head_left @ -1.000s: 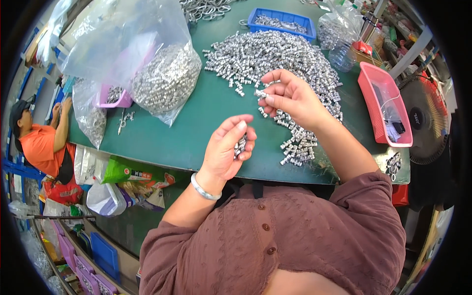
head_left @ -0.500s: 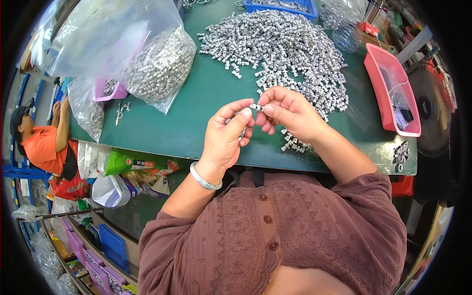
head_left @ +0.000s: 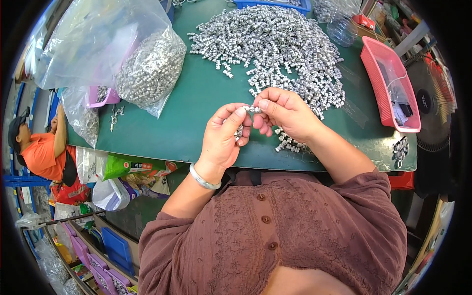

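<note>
Between the fingertips of both hands is a small silvery metal part [head_left: 252, 109], held over the green table near its front edge. My left hand [head_left: 223, 135] pinches one end with thumb and forefinger. More silvery metal parts [head_left: 239, 132] sit in its curled lower fingers. The other end is pinched by my right hand [head_left: 287, 114]. Beyond the hands lies a big pile of similar small metal parts [head_left: 275, 44]. A smaller group of parts [head_left: 289, 141] lies just below my right wrist, partly hidden by it.
Clear plastic bags of metal parts [head_left: 150, 73] stand at the left beside a purple scoop [head_left: 105, 97]. To the right are a pink basket [head_left: 388, 83], a few dark rings [head_left: 400, 152] and a fan [head_left: 427, 101]. A person in orange [head_left: 44, 152] is at far left.
The view has shifted slightly. Both hands still pinch the small metal part, which now lies more level between the fingertips.
</note>
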`<control>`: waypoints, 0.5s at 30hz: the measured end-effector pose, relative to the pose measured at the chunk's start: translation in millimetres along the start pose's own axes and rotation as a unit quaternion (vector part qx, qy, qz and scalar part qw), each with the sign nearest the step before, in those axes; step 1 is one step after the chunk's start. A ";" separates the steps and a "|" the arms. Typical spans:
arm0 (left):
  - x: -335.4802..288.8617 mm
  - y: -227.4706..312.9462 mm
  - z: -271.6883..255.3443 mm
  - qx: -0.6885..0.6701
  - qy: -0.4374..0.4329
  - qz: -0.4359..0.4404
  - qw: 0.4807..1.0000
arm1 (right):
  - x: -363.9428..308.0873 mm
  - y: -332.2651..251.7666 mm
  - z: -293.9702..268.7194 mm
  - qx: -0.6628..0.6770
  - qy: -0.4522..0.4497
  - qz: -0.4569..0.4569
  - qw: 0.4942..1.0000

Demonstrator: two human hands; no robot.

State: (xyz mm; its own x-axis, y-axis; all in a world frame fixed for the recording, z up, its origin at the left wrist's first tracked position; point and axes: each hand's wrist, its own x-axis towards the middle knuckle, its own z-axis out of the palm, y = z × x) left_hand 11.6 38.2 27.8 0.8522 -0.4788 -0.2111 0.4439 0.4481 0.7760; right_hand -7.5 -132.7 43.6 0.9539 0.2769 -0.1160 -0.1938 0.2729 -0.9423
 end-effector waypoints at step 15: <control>-10.4 -3.3 -71.6 -0.281 -0.026 -0.030 0.959 | 41.6 30.3 8.8 -0.591 0.017 -0.150 0.792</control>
State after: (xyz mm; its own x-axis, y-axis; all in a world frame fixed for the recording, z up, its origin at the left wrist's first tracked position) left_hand 21.1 95.8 -15.1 0.8124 -0.5466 -0.2033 0.5828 0.7481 0.3173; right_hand 24.3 -104.8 13.0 0.9259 0.3326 0.1793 0.3739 -0.7375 -0.5624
